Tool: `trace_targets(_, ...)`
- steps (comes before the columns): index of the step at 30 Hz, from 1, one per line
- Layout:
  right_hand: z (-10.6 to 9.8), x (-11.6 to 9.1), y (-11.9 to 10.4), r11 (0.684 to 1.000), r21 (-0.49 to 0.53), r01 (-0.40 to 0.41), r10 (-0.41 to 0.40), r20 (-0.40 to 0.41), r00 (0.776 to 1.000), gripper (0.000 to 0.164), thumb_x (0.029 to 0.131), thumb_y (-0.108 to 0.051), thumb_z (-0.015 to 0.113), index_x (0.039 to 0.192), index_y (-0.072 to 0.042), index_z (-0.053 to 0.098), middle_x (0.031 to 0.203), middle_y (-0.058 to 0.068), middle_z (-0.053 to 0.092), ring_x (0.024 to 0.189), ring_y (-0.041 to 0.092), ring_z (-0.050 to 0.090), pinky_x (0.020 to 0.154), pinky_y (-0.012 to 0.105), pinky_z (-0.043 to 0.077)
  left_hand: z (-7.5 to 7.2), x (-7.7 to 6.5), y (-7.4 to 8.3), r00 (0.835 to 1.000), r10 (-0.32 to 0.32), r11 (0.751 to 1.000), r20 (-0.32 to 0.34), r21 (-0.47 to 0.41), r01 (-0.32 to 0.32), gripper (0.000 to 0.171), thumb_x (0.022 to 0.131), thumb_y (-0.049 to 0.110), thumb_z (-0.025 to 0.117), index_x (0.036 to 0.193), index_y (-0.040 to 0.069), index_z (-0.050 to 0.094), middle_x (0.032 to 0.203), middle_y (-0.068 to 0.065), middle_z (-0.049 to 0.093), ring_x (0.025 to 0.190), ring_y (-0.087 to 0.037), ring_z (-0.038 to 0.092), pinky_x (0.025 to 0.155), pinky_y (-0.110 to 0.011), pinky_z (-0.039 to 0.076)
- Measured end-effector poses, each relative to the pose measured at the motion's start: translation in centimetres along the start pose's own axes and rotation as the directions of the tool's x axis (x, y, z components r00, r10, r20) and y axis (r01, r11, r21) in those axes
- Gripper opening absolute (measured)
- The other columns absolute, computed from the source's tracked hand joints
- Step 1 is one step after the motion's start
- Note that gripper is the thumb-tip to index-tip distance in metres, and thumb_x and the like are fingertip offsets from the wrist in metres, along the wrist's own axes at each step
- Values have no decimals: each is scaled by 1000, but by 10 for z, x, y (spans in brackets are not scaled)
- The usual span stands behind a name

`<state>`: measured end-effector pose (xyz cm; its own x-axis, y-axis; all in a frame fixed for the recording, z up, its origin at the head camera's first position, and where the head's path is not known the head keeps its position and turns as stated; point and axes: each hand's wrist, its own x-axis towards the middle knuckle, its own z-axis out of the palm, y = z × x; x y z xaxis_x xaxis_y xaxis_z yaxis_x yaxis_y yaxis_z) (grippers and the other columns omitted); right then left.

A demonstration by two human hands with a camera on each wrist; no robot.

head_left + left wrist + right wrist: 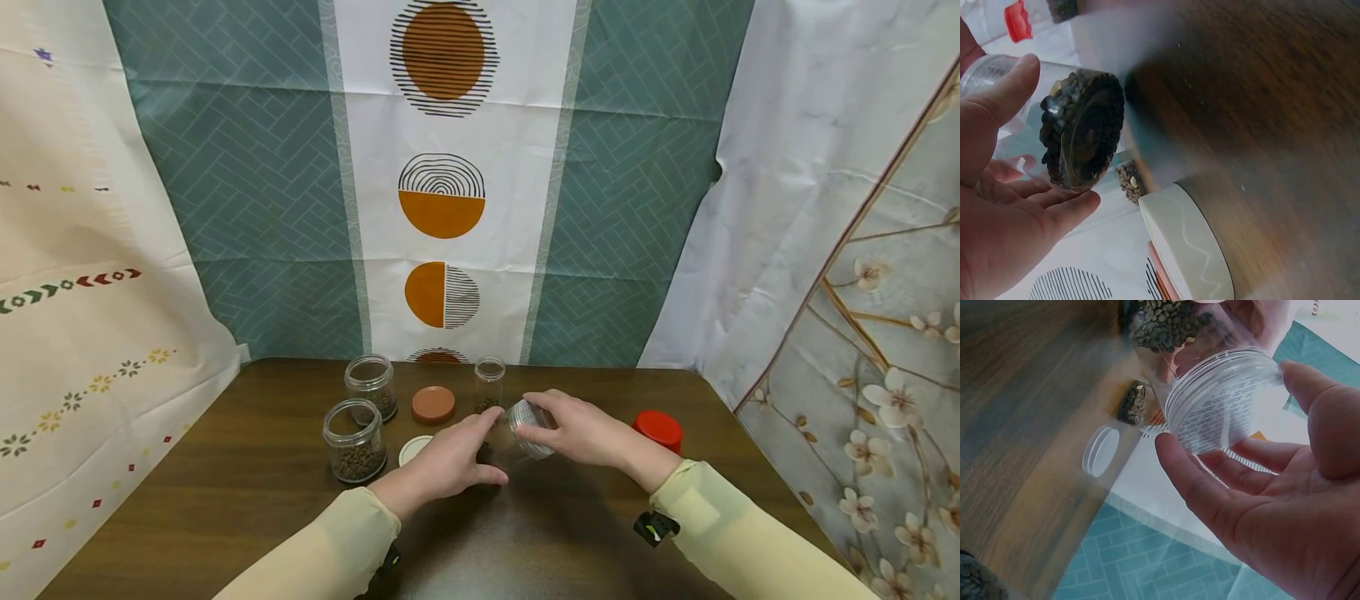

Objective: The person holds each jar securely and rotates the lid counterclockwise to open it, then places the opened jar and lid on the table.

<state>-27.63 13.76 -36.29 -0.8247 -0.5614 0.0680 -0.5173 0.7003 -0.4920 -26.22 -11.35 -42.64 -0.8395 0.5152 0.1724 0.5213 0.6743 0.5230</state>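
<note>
A clear jar [507, 448] with dark brown beans [1082, 128] at its bottom is tilted above the middle of the table. My left hand [450, 460] grips its body, thumb on one side and fingers on the other. At the jar's top end is a clear lid [1225, 409] with printed text. My right hand [588, 429] holds this lid by its edge, between thumb and fingers. Close behind the jar stands a small, narrow open jar [489, 383] with some beans in it. A cream lid [414, 448] lies beside my left hand, partly hidden by it.
Two open jars of beans, one nearer [355, 454] and one farther [370, 382], stand at the left. A terracotta lid [433, 405] lies near them. Beyond my right forearm is a red lid [658, 428]. Another clear lid [1102, 451] lies on the wooden table [225, 500].
</note>
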Motion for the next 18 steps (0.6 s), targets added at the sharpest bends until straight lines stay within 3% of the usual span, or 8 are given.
trace_targets(14,-6,-8,4,993,28,112,-113,38,993,75,102,-32,83,162,-3,50,158,17,55,129,33,61,109,54,54,-2,1,0,1000,8,1000,11,6,-8,90,92,29,94,163,4,44,152,-22,60,135,-34,63,110,-55,52)
trace_targets(18,-6,-8,6,987,38,158,-160,37,986,73,100,-25,86,161,-4,51,156,14,56,127,31,61,104,48,57,-1,1,-1,1000,5,1000,15,6,-5,90,92,30,94,163,5,44,152,-21,60,134,-34,63,109,-55,53)
